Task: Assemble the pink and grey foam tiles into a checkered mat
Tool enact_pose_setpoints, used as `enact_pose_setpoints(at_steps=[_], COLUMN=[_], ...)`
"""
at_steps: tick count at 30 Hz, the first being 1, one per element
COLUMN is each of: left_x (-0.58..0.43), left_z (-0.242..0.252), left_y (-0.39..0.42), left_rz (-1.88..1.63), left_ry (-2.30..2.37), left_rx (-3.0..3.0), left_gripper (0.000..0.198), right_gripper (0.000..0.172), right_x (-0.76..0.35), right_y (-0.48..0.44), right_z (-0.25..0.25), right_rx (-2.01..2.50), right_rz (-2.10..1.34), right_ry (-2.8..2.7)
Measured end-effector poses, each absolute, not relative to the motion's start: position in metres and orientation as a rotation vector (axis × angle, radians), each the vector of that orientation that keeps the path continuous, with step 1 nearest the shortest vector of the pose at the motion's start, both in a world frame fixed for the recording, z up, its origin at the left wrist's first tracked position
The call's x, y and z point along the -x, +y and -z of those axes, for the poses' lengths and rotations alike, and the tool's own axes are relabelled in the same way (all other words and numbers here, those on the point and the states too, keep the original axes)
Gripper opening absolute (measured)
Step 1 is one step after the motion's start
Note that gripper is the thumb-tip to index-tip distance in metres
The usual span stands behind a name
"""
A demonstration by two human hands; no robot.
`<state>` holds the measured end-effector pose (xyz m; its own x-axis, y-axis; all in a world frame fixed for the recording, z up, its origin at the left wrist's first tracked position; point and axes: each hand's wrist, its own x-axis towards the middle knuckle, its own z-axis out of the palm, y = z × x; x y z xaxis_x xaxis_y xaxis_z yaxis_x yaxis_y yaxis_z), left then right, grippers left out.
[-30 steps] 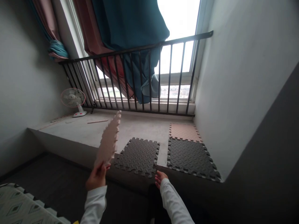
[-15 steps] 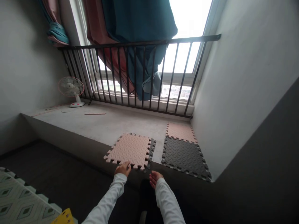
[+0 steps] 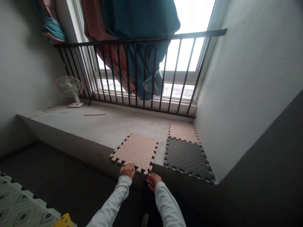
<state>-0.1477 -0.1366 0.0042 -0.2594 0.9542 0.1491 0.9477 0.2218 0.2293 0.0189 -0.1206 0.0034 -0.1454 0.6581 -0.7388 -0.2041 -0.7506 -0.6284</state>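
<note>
A pink foam puzzle mat [image 3: 136,151] lies flat on the raised concrete ledge [image 3: 94,124], covering a dark mat beneath it. My left hand [image 3: 127,170] rests on its near edge with fingers curled over the rim. My right hand [image 3: 153,181] hovers just off the mat's near right corner, at the ledge's front edge, fingers loosely spread and holding nothing. To the right lie a dark grey mat [image 3: 187,157] and, behind it, a second pink mat [image 3: 182,132], joined together against the right wall.
A black metal railing [image 3: 142,67] fronts the window, with teal and pink curtains [image 3: 132,34] hanging over it. A small fan [image 3: 69,90] stands at the ledge's far left. A patterned mat [image 3: 19,205] and a yellow object [image 3: 62,220] sit bottom left.
The pink mat, held upright in my left hand a second ago, now lies flat on the dark mat and has slid right to cover it. My right hand moved slightly left.
</note>
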Motion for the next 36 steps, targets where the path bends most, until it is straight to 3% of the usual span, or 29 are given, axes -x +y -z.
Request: enact_pose_setpoints(at_steps=[8,21,25,31,36], left_x=[0.146,0.148,0.147,0.144,0.153], left_z=[-0.009,-0.015,-0.014,-0.010,-0.009], left_y=[-0.140,-0.134,-0.134,-0.127,-0.119], left_rz=[-0.209,-0.230,-0.224,-0.165,-0.135], left_ry=[2.471,2.468,2.454,2.412,2.402], left_rx=[-1.796,-1.764,-1.737,-1.597,-1.694], left_gripper=[0.030,0.024,0.028,0.053,0.047], right_gripper=[0.019,0.021,0.022,0.026,0.025], right_x=[-0.006,-0.006,-0.005,-0.002,0.000], right_y=[-0.119,-0.118,-0.118,-0.113,-0.113], right_z=[0.007,0.010,0.011,0.015,0.011], right_rx=[1.542,1.575,1.574,1.589,1.502], right_rz=[-1.963,-1.934,-1.930,-1.915,-1.958], right_ry=[-0.579,-0.649,-0.648,-0.616,-0.624])
